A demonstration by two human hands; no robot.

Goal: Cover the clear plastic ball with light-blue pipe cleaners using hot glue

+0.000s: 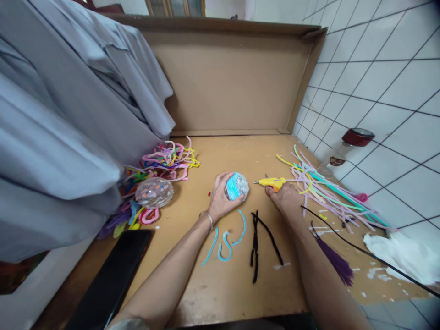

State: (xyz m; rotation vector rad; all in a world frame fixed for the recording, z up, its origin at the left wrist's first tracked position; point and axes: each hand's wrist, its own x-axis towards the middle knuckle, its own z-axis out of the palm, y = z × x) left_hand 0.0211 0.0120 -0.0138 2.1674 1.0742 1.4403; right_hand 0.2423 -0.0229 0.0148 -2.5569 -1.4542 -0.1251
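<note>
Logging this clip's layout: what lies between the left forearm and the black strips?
Three blue strips lie on the table between the left forearm and the black strips, in the head view.

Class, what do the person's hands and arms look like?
The ungloved left hand has a thin pale bracelet at the wrist and a greyish sleeve near the elbow. The right hand is ungloved, with no band or sleeve in view.
</note>
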